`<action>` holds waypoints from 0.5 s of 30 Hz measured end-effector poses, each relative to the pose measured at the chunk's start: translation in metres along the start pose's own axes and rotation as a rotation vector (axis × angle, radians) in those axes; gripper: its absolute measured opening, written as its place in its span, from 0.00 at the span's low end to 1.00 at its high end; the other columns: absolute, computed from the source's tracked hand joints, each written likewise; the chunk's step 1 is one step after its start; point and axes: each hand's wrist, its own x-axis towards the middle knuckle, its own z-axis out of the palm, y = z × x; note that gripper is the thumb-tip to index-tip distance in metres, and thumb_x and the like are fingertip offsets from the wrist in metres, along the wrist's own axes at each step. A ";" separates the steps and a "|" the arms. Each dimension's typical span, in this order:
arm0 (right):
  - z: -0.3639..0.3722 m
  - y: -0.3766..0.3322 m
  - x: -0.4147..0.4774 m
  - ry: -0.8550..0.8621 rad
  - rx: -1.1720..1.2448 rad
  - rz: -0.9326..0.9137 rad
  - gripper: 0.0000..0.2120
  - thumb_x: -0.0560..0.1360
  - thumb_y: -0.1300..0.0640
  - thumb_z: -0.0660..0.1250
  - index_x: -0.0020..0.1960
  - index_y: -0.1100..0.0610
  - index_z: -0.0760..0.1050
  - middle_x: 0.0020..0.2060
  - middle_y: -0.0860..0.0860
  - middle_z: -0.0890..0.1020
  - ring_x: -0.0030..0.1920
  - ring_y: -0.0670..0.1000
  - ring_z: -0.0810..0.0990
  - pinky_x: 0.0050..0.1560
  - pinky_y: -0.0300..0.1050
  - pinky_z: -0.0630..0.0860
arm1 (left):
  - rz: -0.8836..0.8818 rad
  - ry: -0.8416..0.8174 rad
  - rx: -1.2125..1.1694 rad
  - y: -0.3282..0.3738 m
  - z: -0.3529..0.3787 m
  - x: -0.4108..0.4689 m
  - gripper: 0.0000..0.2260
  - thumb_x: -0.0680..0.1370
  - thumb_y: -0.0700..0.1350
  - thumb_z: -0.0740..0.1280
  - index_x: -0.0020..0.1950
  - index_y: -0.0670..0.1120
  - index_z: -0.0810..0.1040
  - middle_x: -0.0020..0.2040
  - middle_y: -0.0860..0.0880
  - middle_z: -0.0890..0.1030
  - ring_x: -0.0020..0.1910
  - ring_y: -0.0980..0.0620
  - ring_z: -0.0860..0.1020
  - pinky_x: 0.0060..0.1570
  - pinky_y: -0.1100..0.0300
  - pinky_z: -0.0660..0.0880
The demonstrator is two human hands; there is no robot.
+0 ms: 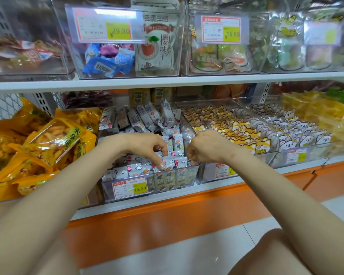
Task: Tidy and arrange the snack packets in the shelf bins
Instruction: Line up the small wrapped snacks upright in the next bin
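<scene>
Mid-tidy here: both hands are working in the clear bin on the lower shelf, lining up the small white packets along the front row. The left hand fingers are curling down, apparently pinching a packet's top. The right hand is curling at the bin's right side, can't tell what it's gripping. Next, I'm guessing, that packet is needing to go upright beside its neighbours.

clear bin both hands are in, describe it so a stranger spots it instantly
Look at the lower shelf, above the orange base. The clear bin sits between orange bags on the left and fox-face packets on the right. Only it carries a 15.80 price tag, over small white packets.
</scene>
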 end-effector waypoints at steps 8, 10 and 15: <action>0.000 0.004 -0.006 -0.017 0.125 0.053 0.10 0.74 0.55 0.66 0.55 0.49 0.81 0.50 0.46 0.83 0.54 0.49 0.78 0.46 0.39 0.68 | 0.082 0.063 -0.181 -0.001 0.018 -0.004 0.04 0.75 0.44 0.70 0.46 0.51 0.78 0.67 0.51 0.67 0.67 0.53 0.67 0.67 0.55 0.63; 0.001 0.003 -0.006 -0.015 0.100 0.053 0.10 0.74 0.54 0.66 0.54 0.48 0.80 0.49 0.45 0.83 0.53 0.48 0.78 0.45 0.38 0.66 | 0.081 0.037 -0.191 -0.001 0.018 -0.006 0.05 0.75 0.43 0.69 0.45 0.53 0.77 0.68 0.52 0.64 0.69 0.55 0.63 0.69 0.57 0.60; 0.000 -0.001 -0.003 -0.055 0.054 0.030 0.07 0.74 0.54 0.66 0.51 0.48 0.81 0.49 0.45 0.83 0.53 0.49 0.78 0.46 0.37 0.67 | 0.070 0.144 -0.114 -0.002 0.022 -0.011 0.10 0.74 0.46 0.71 0.55 0.52 0.77 0.63 0.53 0.63 0.64 0.57 0.60 0.61 0.63 0.58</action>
